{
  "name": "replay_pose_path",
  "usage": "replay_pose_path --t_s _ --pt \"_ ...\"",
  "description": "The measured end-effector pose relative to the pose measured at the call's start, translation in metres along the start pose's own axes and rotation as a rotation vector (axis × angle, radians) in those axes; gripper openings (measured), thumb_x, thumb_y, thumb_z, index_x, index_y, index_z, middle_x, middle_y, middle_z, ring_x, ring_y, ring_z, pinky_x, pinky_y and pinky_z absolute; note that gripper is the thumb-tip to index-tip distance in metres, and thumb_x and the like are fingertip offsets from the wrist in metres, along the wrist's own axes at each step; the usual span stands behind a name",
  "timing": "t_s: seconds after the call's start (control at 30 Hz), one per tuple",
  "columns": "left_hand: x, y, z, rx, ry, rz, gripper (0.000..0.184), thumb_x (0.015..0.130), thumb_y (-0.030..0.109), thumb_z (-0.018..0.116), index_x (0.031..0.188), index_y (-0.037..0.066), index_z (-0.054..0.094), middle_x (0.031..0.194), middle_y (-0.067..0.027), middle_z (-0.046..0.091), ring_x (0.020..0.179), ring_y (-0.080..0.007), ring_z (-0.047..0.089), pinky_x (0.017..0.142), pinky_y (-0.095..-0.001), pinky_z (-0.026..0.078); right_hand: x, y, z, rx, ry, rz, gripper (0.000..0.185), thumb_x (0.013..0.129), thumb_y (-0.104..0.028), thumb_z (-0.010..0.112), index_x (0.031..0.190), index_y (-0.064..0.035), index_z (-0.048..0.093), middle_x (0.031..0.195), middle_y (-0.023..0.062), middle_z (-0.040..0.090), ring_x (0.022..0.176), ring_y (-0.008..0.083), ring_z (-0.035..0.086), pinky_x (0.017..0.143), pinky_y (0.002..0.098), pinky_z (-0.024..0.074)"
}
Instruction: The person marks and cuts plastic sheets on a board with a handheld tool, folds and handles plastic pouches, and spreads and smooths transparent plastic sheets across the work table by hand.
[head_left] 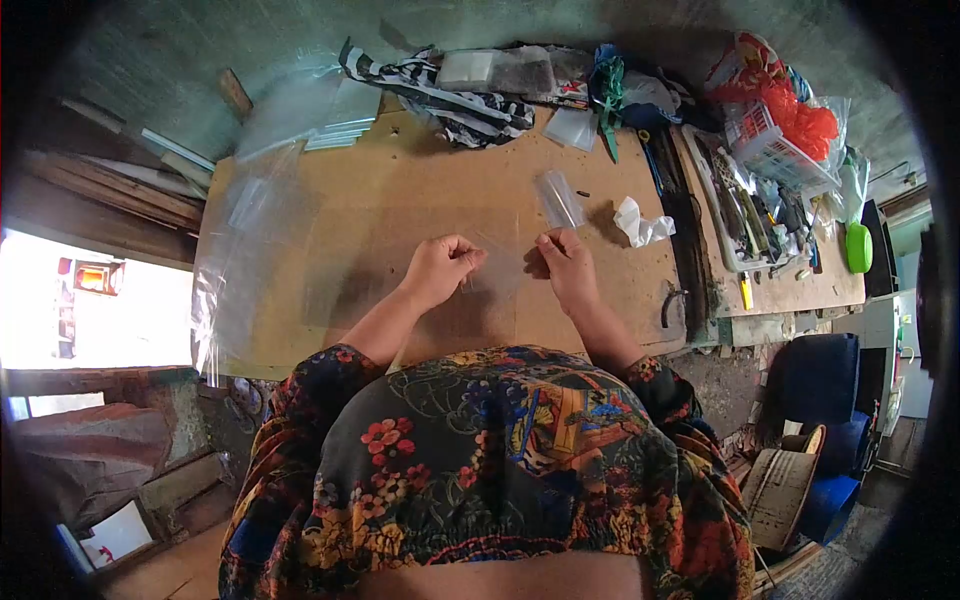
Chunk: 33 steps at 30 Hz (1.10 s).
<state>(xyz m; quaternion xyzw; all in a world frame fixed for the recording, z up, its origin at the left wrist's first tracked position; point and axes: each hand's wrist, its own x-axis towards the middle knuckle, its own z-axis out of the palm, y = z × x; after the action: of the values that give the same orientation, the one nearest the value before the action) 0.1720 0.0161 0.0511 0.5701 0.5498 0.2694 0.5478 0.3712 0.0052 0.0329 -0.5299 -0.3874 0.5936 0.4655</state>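
Observation:
Over a wooden worktop (pixel 430 180), my left hand (pixel 440 270) and my right hand (pixel 567 268) face each other a short way apart. Fingers on both hands are pinched closed. A clear plastic bag or piece of film (pixel 505 262) stretches between them, its edges hard to make out. Just beyond my right hand lies a small pile of clear plastic sleeves (pixel 560 200). A large transparent plastic sheet (pixel 245 215) covers the left side of the worktop. Crumpled white paper (pixel 640 224) rests to the right.
Along the back are a black-and-white striped cloth (pixel 485 118) and several plastic packets (pixel 500 72). At right stand a tray of tools (pixel 735 205), a white basket (pixel 775 145) with a red plastic bag (pixel 800 115), and a green container (pixel 858 248). A blue chair (pixel 818 380) is lower right.

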Motion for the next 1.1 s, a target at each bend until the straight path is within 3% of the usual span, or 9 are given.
replay_pose_path --t_s 0.37,0.57,0.63,0.67,0.73,0.8,0.83,0.93,1.1 --pt "0.001 -0.031 -0.039 0.058 0.045 -0.073 0.017 0.084 0.017 0.055 0.084 0.001 0.058 0.074 -0.0018 0.058 0.058 -0.0059 0.051 0.054 -0.0208 0.042 0.012 0.025 0.008 -0.005 -0.025 0.17 0.018 0.09 -0.018 0.045 0.086 -0.0025 0.054 0.073 0.0053 0.06 0.061 0.0126 0.057 0.054 0.0248 0.0466" --pt "0.003 -0.07 -0.065 0.408 0.335 0.024 0.016 0.078 0.016 0.055 0.084 0.002 0.06 0.07 -0.0077 0.062 0.066 -0.0202 0.06 0.062 -0.0318 0.047 0.026 0.056 0.017 -0.077 -0.167 0.213 0.019 0.09 -0.017 0.044 0.092 -0.0015 0.055 0.077 0.0069 0.061 0.059 0.0127 0.057 0.052 0.0238 0.0452" --pt "-0.001 -0.074 -0.073 0.629 0.331 -0.072 0.02 0.078 0.014 0.052 0.095 0.005 0.059 0.09 -0.0114 0.062 0.084 -0.0282 0.058 0.074 -0.0379 0.046 0.026 0.06 0.017 -0.163 -0.257 0.213 0.019 0.089 -0.016 0.045 0.094 -0.0012 0.056 0.077 0.0077 0.062 0.057 0.0127 0.057 0.051 0.0237 0.0449" --pt "-0.002 -0.077 -0.071 0.627 0.331 -0.074 0.02 0.078 0.014 0.052 0.095 0.005 0.059 0.09 -0.0114 0.062 0.084 -0.0282 0.058 0.074 -0.0379 0.046 0.023 0.062 0.017 -0.291 -0.256 0.092 0.02 0.088 -0.017 0.046 0.096 -0.0021 0.057 0.079 0.0078 0.062 0.058 0.0155 0.058 0.053 0.0262 0.0462" --pt "-0.007 -0.073 -0.063 0.962 0.592 0.013 0.032 0.08 0.016 0.049 0.11 0.008 0.052 0.117 -0.0118 0.05 0.105 -0.0299 0.047 0.087 -0.0431 0.038 0.021 0.066 0.015 -0.419 -0.258 -0.031 0.021 0.087 -0.017 0.046 0.099 -0.003 0.057 0.081 0.0078 0.063 0.059 0.0183 0.058 0.056 0.0287 0.0475" --pt "-0.008 -0.068 -0.051 1.045 0.501 0.091 0.038 0.08 0.019 0.049 0.117 0.009 0.046 0.125 -0.0118 0.04 0.113 -0.0299 0.039 0.093 -0.0451 0.031 0.018 0.068 0.009 -1.019 -0.161 -0.632 0.025 0.084 -0.019 0.049 0.104 -0.0057 0.057 0.092 0.0069 0.062 0.074 0.0246 0.059 0.068 0.0349 0.0476" --pt "-0.008 -0.066 -0.044 1.126 0.406 0.173 0.045 0.081 0.022 0.049 0.124 0.011 0.04 0.134 -0.0118 0.03 0.121 -0.03 0.03 0.098 -0.0471 0.024 0.012 0.066 0.008 -1.02 -0.165 -0.63 0.025 0.084 -0.019 0.049 0.104 -0.0057 0.057 0.092 0.0069 0.062 0.074 0.0246 0.059 0.068 0.0349 0.0476" --pt "-0.002 -0.076 -0.03 1.18 0.201 0.135 0.053 0.08 0.025 0.05 0.128 0.01 0.034 0.135 -0.0124 0.028 0.126 -0.0294 0.023 0.102 -0.0461 0.018 0.001 0.057 0.002 -1.359 -0.076 -0.729 0.024 0.078 -0.022 0.054 0.098 -0.0083 0.059 0.097 0.0042 0.06 0.089 0.0258 0.054 0.077 0.038 0.0439" --pt "-0.005 -0.093 -0.037 1.05 0.207 0.144 0.057 0.082 0.029 0.047 0.132 0.008 0.027 0.139 -0.012 0.02 0.129 -0.0284 0.017 0.103 -0.0476 0.014 0.01 0.074 -0.04 -1.337 -0.073 -0.842 0.01 0.073 -0.016 0.058 0.08 -0.0102 0.06 0.092 0.0033 0.059 0.087 0.023 0.053 0.08 0.0337 0.0408"
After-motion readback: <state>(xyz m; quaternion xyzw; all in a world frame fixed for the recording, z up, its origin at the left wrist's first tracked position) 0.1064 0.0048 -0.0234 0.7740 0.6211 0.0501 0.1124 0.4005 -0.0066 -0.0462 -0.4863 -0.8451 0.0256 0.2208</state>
